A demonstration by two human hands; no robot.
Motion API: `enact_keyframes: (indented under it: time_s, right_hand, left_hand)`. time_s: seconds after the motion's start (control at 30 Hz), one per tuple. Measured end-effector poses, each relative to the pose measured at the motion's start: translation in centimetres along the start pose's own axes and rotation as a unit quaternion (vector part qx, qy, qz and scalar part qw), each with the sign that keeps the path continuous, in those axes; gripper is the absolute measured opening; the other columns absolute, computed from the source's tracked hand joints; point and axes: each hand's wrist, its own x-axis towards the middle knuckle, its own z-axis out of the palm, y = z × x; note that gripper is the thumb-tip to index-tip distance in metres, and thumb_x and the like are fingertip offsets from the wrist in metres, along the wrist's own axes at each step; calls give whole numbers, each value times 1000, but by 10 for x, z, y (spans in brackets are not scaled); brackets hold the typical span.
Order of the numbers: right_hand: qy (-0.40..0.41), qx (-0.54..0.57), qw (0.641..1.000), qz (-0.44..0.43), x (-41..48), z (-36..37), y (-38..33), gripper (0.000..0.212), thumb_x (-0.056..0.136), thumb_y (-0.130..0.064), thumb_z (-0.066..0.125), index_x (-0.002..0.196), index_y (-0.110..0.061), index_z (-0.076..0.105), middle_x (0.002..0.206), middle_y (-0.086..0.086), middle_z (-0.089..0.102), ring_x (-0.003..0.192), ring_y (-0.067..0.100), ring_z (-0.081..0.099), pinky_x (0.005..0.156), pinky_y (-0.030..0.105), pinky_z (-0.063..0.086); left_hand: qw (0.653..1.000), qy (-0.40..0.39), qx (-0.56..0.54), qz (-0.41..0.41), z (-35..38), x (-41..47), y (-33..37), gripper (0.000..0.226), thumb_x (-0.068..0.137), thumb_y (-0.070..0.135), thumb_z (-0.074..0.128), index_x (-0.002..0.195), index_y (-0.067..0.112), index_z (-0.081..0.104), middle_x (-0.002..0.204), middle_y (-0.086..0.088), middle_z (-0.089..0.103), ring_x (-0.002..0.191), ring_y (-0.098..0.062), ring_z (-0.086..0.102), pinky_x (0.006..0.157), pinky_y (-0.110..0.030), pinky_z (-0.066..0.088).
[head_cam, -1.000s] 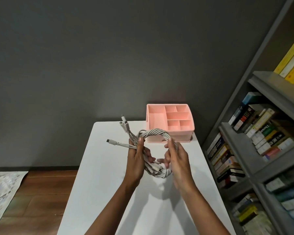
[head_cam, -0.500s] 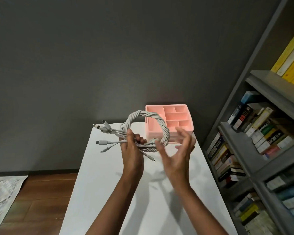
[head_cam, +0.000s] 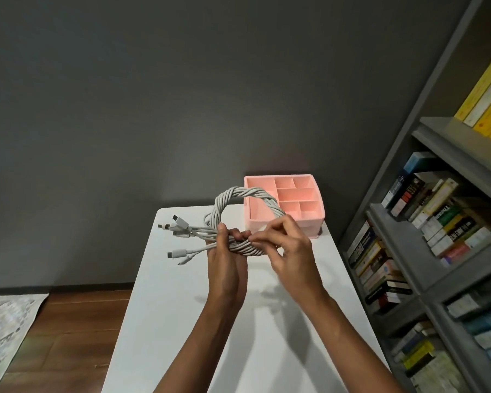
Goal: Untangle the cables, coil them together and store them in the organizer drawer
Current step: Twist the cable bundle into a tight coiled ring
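The cables [head_cam: 233, 192] are seen twisted together into one rope-like bundle and bent round into a single ring, which is held in the air above the far part of the white table [head_cam: 165, 321], just in front of the pink organizer [head_cam: 278, 177]. The ring is gripped at its lower side by the left hand [head_cam: 227, 265], whose fingers are curled round the spot where the bundle crosses itself. The plug ends [head_cam: 179, 224] are left sticking out loose to the left of that fist. Right beside it, the same stretch of bundle is pinched between the thumb and fingertips of the right hand [head_cam: 291, 251], with the remaining fingers bent. No knots or stray loops can be made out, so the untangling may be judged finished and the coiling nearly so. Only the free ends appear to need tucking or wrapping so that the ring is kept closed. Storing has not been started: nothing is seen in the open compartments on top, and what seems to be the drawer front [head_cam: 309, 232] low on the organizer looks closed, though part of it is hidden behind the right hand. The ring looks broad beside the organizer, so it may need tightening before it is put away.
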Motion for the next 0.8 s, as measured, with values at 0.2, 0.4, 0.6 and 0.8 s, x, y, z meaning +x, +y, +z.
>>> enact_keyframes:
  time_s: [0.2,0.4,0.6,0.8]
  right_hand:
    - [104,-66,988,89,-6,15,-2,17,77,-26,77,84,-41,74,123,-10,44,110,8,33,91,17,27]
    - [98,325,909,243,-12,32,-8,22,86,-29,65,106,-34,72,133,-5,51,125,15,51,98,44,50]
    - [176,367,863,299,-6,37,-14,50,82,-8,73,115,-32,44,129,2,53,116,16,58,96,46,51]
    - [26,618,641,454,12,25,-20,15,79,-4,63,94,-1,66,113,22,63,97,28,65,76,28,58]
  left_hand:
    - [1000,-4,-30,3,6,-3,1,33,102,25,37,75,9,46,75,-8,56,71,-14,61,78,-30,48]
    - [999,-11,-34,-4,7,-7,-1,33,101,27,38,79,8,53,83,-9,66,89,-20,64,93,-37,46]
    - [999,-41,-24,-17,12,-14,0,31,101,23,38,77,11,54,75,0,65,83,-10,65,74,-20,54]
    - [995,-87,-49,-12,11,-21,9,38,96,21,40,61,12,51,66,-1,55,72,-11,60,79,-25,50]
